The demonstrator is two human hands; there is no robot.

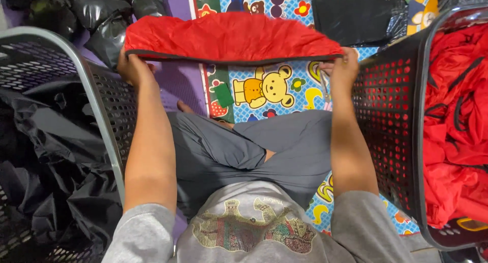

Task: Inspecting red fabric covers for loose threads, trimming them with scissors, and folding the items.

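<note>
Here the red cloth (229, 37) stretches between left hand (131, 67) and right hand (344, 65), both gripping it.

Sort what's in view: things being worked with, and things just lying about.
In use:
red cloth, held stretched by left hand and right hand
right basket of red cloths
left basket of black cloths

Lying about:
green tag
black bag
play mat

1. On my left I see a black perforated basket (109, 110) full of black fabric (51, 156).
2. On my right, a matching basket (391, 136) holds red fabric (452, 126).
3. A cartoon play mat (274, 90) lies beneath; black bags (96, 14) sit far left.
</note>
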